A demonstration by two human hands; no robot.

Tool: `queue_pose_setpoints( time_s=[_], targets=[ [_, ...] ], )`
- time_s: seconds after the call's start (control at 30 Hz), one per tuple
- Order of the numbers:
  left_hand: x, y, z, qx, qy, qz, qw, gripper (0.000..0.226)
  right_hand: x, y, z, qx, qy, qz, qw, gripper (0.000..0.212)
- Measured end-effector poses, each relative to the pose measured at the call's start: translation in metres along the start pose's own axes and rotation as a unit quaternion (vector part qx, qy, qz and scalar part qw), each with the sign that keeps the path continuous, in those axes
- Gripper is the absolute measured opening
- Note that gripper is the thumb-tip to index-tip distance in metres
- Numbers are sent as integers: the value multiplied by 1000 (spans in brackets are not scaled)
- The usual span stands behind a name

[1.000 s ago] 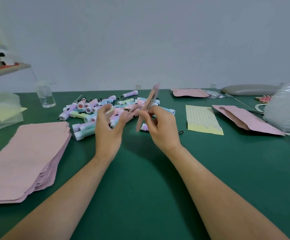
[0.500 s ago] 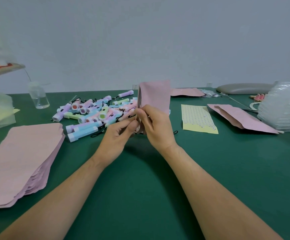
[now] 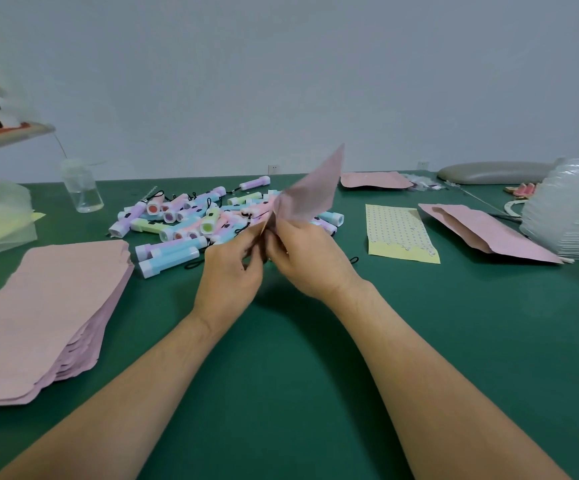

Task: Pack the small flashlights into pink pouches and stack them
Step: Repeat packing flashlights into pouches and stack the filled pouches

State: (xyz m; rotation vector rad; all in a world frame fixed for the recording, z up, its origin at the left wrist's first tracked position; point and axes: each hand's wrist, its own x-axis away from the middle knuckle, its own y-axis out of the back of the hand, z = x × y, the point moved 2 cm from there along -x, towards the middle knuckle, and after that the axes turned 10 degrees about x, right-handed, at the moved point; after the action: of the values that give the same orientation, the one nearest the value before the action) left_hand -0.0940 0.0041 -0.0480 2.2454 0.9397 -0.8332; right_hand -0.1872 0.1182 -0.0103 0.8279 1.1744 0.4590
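A pink pouch (image 3: 310, 192) is held up over the middle of the green table, tilted to the right and blurred. My left hand (image 3: 230, 268) and my right hand (image 3: 307, 258) both pinch its lower end, fingers touching. Just behind them lies a heap of small pastel flashlights (image 3: 191, 220), pink, blue, purple and green, with black wrist loops. A thick stack of flat pink pouches (image 3: 38, 313) lies at the left. Whether a flashlight is inside the held pouch is hidden.
A pile of pink pouches (image 3: 485, 232) lies at the right, one more pouch (image 3: 374, 180) at the back. A yellow dotted sheet (image 3: 397, 233) lies right of my hands. A clear bottle (image 3: 82, 188) stands back left; clear plastic stack (image 3: 568, 216) far right.
The pouch went from edge-on, to upright and face-on, to tilted right now. My left hand came off the flashlight heap and joined the right at the pouch's lower end.
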Motion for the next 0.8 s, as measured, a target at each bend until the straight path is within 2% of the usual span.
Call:
queue_pose_setpoints(
  time_s=[0.13, 0.23, 0.37, 0.43, 0.5, 0.6, 0.7, 0.8],
  targets=[
    [1, -3, -8, -59, -23, -38, 997, 47, -2, -3, 12, -39, -74, -5, 996, 26],
    [0, 2, -6, -57, -7, -30, 998, 52, -4, -6, 14, 48, -48, 25, 997, 28],
    [0, 11, 3, -81, 81, 84, 990, 93, -2, -4, 4, 117, 61, 77, 988, 33],
    [0, 9, 3, -142, 80, 149, 975, 97, -1, -3, 0, 126, 88, 92, 984, 33],
    [-1, 5, 1, -178, 73, 175, 966, 92, -1, -5, -2, 119, 102, 90, 984, 31],
    [-1, 0, -2, -171, 58, 153, 972, 77, 0, -8, -4, 67, 78, 74, 992, 26],
    [0, -2, -3, -149, 43, 140, 978, 44, 4, -10, -8, -44, -15, 56, 997, 31],
    [-1, -3, -3, -135, 29, 136, 981, 35, 7, -13, -8, -85, -113, 53, 989, 35]
  ],
)
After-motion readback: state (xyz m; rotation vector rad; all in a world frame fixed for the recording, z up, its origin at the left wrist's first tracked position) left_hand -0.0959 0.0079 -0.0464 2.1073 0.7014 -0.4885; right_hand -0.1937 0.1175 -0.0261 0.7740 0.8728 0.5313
